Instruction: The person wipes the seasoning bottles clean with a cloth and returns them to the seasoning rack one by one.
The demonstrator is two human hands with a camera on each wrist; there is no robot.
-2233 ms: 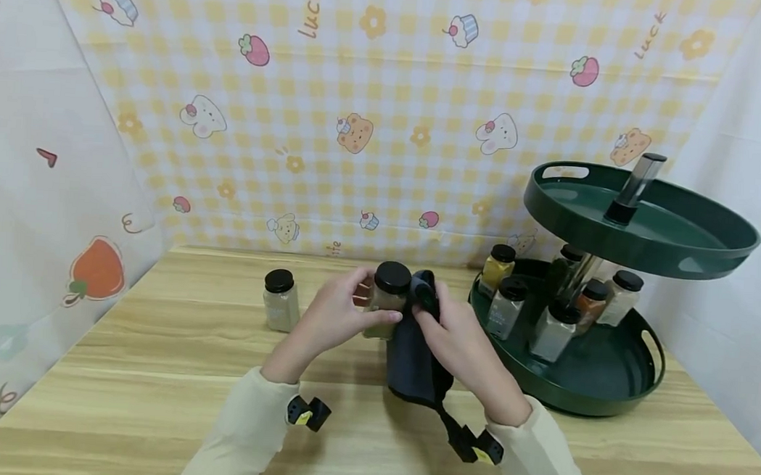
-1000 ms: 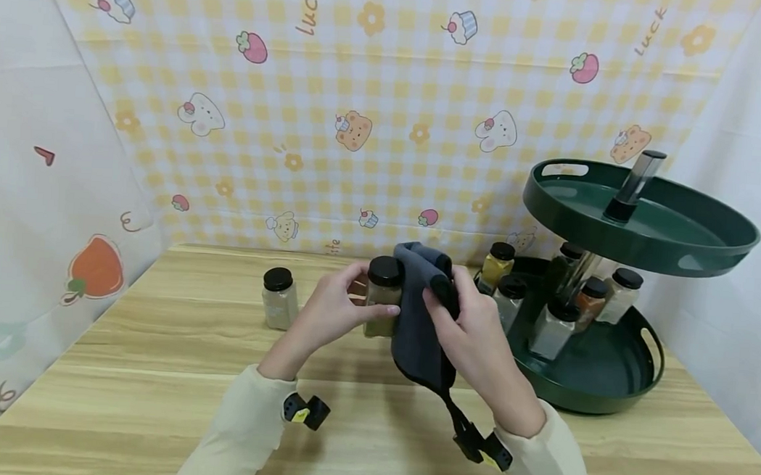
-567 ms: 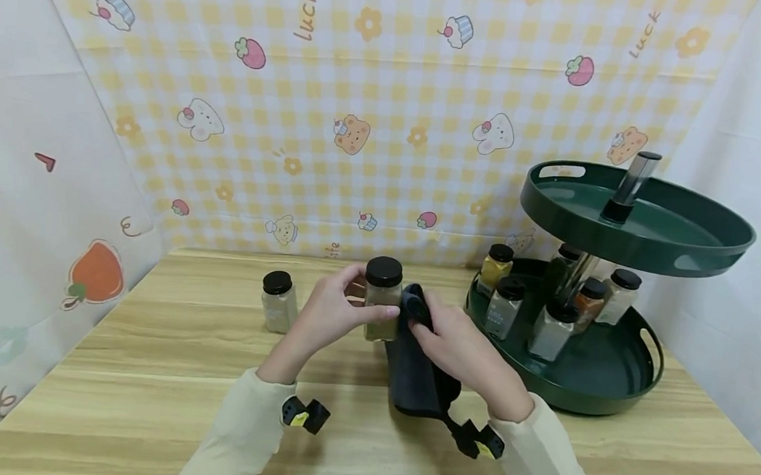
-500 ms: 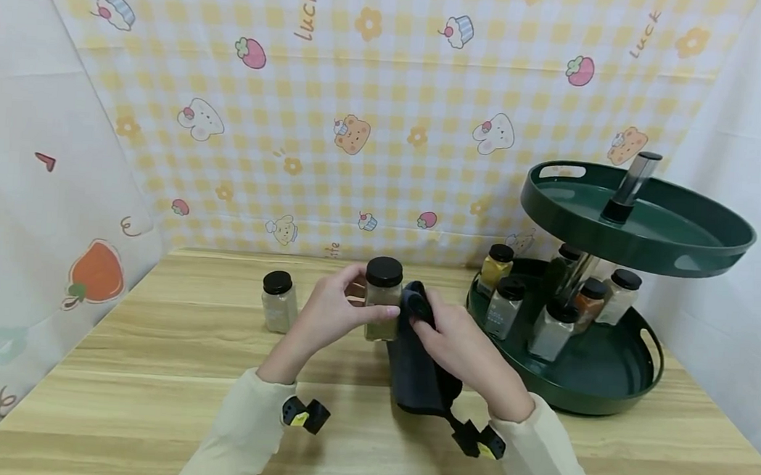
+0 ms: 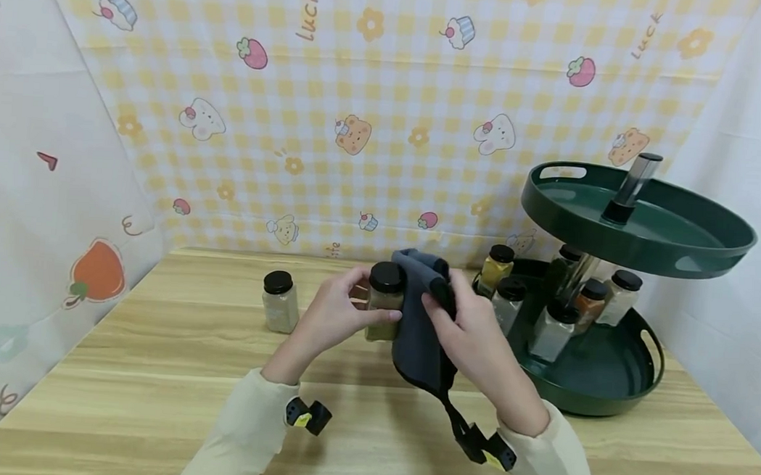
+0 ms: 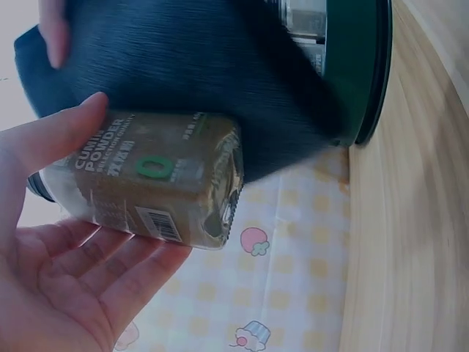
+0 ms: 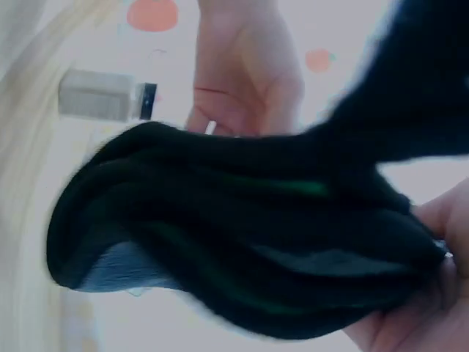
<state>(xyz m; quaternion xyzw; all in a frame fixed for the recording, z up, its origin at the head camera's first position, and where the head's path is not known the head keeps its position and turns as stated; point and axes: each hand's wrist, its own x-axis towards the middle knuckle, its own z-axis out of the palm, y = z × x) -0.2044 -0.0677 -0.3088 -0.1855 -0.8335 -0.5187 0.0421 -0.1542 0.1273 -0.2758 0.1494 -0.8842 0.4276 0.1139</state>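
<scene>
My left hand grips a black-lidded spice jar between thumb and fingers, held up off the table. Its label reads cumin powder in the left wrist view, where the brown contents of the jar show through. Bunched in my right hand is a dark grey cloth with black edging, which lies against the jar's right side. In the right wrist view the folded cloth hides the held jar. Another jar, pale inside, stands on the table left of my left hand.
On the right stands a green two-tier round rack. Several black-lidded spice jars, among them a yellow one and an orange one, stand on its lower tray. A checked cloth hangs behind the wooden table.
My right hand has swung the cloth upward and its grey face now shows higher beside the jar; earlier it did a similar up-and-down motion. The left hand and jar have barely moved.
</scene>
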